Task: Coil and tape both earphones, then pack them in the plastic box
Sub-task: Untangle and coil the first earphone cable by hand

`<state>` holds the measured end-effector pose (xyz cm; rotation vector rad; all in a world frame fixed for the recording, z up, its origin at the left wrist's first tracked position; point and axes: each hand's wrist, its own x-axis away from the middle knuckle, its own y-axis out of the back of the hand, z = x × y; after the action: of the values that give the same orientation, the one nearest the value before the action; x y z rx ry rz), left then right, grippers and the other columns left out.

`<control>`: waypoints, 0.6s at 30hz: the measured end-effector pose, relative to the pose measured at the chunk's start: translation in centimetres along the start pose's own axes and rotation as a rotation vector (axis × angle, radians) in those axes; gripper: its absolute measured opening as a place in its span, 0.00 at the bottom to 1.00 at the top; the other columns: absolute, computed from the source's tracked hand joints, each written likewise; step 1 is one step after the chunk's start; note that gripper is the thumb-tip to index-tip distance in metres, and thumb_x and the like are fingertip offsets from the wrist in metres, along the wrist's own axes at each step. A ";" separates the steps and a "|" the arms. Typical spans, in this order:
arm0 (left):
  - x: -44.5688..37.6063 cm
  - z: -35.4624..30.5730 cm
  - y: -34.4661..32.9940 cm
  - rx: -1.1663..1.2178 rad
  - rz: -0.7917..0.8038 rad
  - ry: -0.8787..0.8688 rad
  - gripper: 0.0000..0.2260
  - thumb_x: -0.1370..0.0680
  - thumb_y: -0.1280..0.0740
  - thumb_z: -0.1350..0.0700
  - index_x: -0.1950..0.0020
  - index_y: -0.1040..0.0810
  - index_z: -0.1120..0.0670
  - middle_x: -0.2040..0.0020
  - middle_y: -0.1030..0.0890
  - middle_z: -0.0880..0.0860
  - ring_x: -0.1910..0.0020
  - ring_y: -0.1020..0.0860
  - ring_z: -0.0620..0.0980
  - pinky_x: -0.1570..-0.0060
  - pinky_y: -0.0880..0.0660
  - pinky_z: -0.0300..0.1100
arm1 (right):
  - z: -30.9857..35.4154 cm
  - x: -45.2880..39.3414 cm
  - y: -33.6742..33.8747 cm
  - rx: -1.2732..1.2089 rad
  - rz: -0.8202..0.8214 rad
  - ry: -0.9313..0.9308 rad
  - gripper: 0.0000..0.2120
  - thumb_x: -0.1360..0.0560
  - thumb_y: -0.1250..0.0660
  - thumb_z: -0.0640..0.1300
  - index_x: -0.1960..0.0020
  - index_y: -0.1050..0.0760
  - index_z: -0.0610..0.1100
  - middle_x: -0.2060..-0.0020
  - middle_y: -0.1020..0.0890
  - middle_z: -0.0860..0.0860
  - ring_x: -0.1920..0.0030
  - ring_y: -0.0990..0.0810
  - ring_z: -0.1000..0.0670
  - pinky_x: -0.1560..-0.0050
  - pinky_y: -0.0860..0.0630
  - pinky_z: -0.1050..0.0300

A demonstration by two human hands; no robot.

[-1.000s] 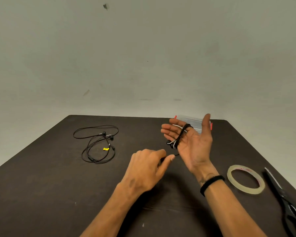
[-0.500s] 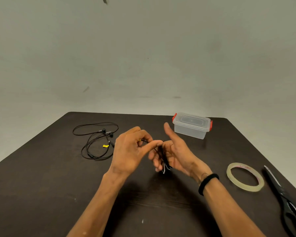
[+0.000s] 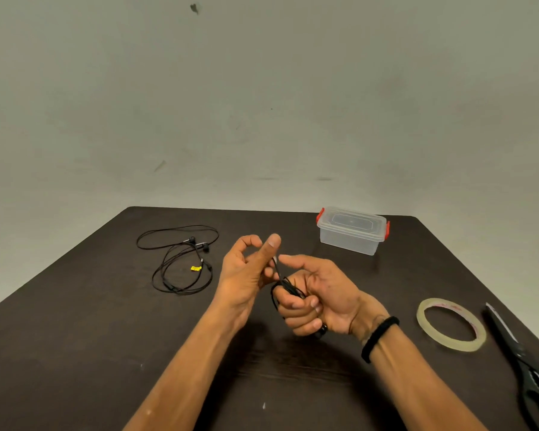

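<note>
One dark table (image 3: 75,353) is standing against a grey wall (image 3: 262,104) while the right hand (image 3: 321,293) is gripping a black earphone (image 3: 288,289) coil, the left hand (image 3: 246,269) pinching its cord.

One black earphone (image 3: 288,289) wound round curled right-hand fingers; the other (image 3: 181,262) lies loose — far-left of the lidded clear box (image 3: 352,231).

Tape roll (image 3: 451,324) left of scissors (image 3: 523,362)

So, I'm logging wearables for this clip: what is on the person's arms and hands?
Both forearms are bare, with no sleeves in view. The right hand has a black band round its wrist. The left hand and its wrist show nothing worn.
</note>
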<state>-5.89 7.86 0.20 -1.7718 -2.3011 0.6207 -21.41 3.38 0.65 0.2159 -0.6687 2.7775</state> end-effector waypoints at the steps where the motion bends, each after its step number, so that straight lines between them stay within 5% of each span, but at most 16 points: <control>1: 0.0 -0.3 0.0 0.051 0.028 0.002 0.14 0.29 0.25 0.53 0.51 0.28 0.53 0.71 0.25 0.49 0.76 0.29 0.42 0.72 0.25 0.35 | -0.1 -0.1 0.0 0.005 0.001 -0.012 0.30 0.20 0.40 0.66 0.66 0.34 0.41 0.77 0.45 0.53 0.78 0.48 0.55 0.74 0.48 0.59; 7: 0.0 -0.2 0.1 0.099 0.107 -0.009 0.10 0.27 0.26 0.54 0.53 0.26 0.53 0.68 0.23 0.51 0.73 0.25 0.43 0.68 0.22 0.35 | -0.1 -0.2 0.1 0.030 -0.019 0.006 0.31 0.19 0.42 0.68 0.66 0.35 0.42 0.77 0.45 0.52 0.78 0.48 0.54 0.74 0.47 0.59; 13: 0.1 1.3 0.1 -0.185 0.045 -0.032 0.13 0.30 0.24 0.50 0.54 0.23 0.55 0.68 0.17 0.53 0.70 0.19 0.47 0.62 0.22 0.39 | 0.0 -0.2 0.0 -0.051 0.054 0.081 0.18 0.21 0.40 0.49 0.67 0.37 0.44 0.78 0.43 0.53 0.78 0.47 0.54 0.75 0.47 0.61; 18: 0.8 2.1 -0.9 -0.187 0.087 0.051 0.08 0.23 0.28 0.52 0.50 0.20 0.56 0.60 0.14 0.56 0.60 0.17 0.50 0.54 0.21 0.44 | 0.2 0.2 0.4 -0.129 0.091 0.175 0.18 0.22 0.40 0.49 0.69 0.39 0.45 0.78 0.43 0.53 0.77 0.48 0.54 0.75 0.46 0.60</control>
<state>-7.72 7.93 -1.43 -1.9541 -2.3245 0.3785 -21.73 3.04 0.73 -0.0844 -0.8272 2.7827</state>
